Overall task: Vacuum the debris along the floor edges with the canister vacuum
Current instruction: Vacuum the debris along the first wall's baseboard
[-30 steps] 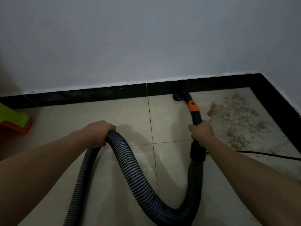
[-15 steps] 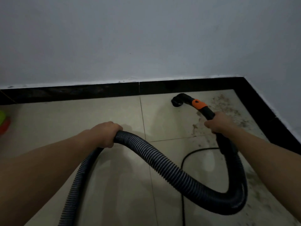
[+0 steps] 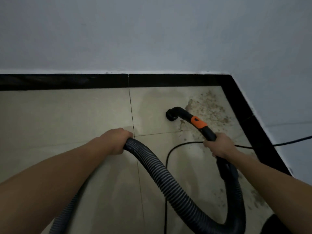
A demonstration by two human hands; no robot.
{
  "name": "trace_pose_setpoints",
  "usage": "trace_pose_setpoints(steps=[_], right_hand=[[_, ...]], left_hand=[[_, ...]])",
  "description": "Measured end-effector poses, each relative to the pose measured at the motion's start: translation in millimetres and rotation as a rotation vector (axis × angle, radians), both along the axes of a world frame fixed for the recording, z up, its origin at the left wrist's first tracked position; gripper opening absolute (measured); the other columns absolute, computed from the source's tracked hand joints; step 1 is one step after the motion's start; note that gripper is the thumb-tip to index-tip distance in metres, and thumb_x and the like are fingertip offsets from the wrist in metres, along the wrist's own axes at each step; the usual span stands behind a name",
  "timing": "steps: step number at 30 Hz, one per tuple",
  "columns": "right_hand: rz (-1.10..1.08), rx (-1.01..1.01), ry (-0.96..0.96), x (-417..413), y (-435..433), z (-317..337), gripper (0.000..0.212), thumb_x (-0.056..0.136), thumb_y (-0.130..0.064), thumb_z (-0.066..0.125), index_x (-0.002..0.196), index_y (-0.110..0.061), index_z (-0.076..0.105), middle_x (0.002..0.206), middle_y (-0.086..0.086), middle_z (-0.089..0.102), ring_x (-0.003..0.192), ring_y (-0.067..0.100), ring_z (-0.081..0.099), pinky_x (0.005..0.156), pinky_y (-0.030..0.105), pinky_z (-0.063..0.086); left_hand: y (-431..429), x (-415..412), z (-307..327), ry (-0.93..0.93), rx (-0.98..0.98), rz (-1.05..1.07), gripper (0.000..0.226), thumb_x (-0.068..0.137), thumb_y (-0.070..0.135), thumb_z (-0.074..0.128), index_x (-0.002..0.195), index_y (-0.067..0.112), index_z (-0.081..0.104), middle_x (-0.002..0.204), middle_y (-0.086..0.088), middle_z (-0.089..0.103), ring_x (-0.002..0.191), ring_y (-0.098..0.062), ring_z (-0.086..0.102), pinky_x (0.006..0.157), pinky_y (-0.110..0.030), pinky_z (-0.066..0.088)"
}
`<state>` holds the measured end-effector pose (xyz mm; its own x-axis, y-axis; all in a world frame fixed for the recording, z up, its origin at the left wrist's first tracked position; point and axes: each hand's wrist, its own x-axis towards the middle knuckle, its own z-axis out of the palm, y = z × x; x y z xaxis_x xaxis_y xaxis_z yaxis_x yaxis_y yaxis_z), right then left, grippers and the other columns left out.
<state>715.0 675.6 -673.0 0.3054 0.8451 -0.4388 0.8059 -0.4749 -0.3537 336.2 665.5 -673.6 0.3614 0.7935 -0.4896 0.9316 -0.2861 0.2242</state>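
wand (image 3: 197, 123): black, orange collar, tip on tile | hose (image 3: 168, 181): ribbed, looped | debris (image 3: 208, 107): brown, scattered in corner

- Tiled floor (image 3: 67, 115) — bounded on its far and right edges by a skirting board (image 3: 67, 81), with walls (image 3: 152, 39) above; the two runs meet at the far right corner.
- Debris (image 3: 207, 107): on the floor in that corner, with a thinner scatter along the right edge.
- Nozzle (image 3: 172, 115): on the floor, at the debris's left margin.
- Wand (image 3: 207, 130): runs from the nozzle back to the right hand (image 3: 219, 146), which grips it.
- Hose (image 3: 168, 179): loops nearward from the wand, then left to the gripping left hand (image 3: 116, 141).
- Power cord (image 3: 177, 146) — crosses the right skirting, passes under the right hand, then curves nearward between the hands.
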Motion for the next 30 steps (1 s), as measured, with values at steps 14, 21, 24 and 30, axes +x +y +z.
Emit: trace_pose_setpoints(steps=[14,21,24,30], right_hand=[[-0.276,0.075,0.562,16.3,-141.9,-43.8,0.012,0.084,-0.009,0.068,0.084,0.0,0.061,0.058,0.012,0.061,0.047,0.024,0.061,0.048,0.033,0.05],[-0.35,0.141,0.498,53.9,-170.2,-45.7,0.016,0.083,-0.013,0.07,0.076,-0.003,0.059,0.055,0.01,0.054,0.041,0.02,0.053,0.044,0.03,0.047],[-0.361,0.158,0.422,62.1,-183.5,-44.8,0.018,0.081,-0.015,0.071,0.071,-0.005,0.058,0.053,0.01,0.055,0.039,0.019,0.053,0.04,0.027,0.045],[-0.206,0.107,0.402,39.9,-208.6,-51.0,0.019,0.078,-0.021,0.071,0.072,-0.009,0.057,0.053,0.006,0.055,0.041,0.017,0.052,0.04,0.027,0.043]], left_hand=[[-45.0,23.4,29.4,0.33,0.027,-0.208,0.027,0.085,0.015,0.059,0.108,0.025,0.053,0.108,0.001,0.063,0.101,-0.016,0.059,0.084,-0.028,0.046],[-48.4,58.3,28.9,0.336,0.023,-0.239,0.027,0.083,0.012,0.06,0.106,0.025,0.054,0.105,0.0,0.063,0.097,-0.017,0.058,0.081,-0.028,0.046],[-45.7,75.4,30.3,0.336,0.047,-0.263,0.026,0.083,0.012,0.061,0.106,0.024,0.055,0.104,0.0,0.063,0.097,-0.018,0.059,0.081,-0.029,0.047],[-49.4,93.5,29.8,0.349,0.069,-0.35,0.028,0.084,0.015,0.061,0.109,0.024,0.053,0.107,0.001,0.063,0.101,-0.019,0.059,0.086,-0.032,0.048]])
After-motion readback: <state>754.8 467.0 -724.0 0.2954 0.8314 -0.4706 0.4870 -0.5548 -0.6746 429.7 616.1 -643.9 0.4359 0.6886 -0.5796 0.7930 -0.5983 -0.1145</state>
